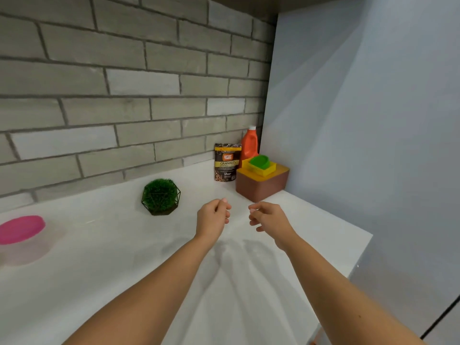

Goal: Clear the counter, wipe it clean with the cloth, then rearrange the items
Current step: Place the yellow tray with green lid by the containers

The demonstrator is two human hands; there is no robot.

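Note:
Both arms reach out over the white counter. My left hand and my right hand hover side by side above it, fingers loosely curled, holding nothing. Just beyond them in the right corner stands a brown box with a yellow tray and a green sponge on top. Behind it are a dark granules pouch and an orange bottle. A round green plant in a black wire pot sits left of my hands. No cloth is in view.
A clear container with a pink lid stands at the far left of the counter. A grey brick wall backs the counter and a pale panel closes its right side. The counter's front edge runs at lower right.

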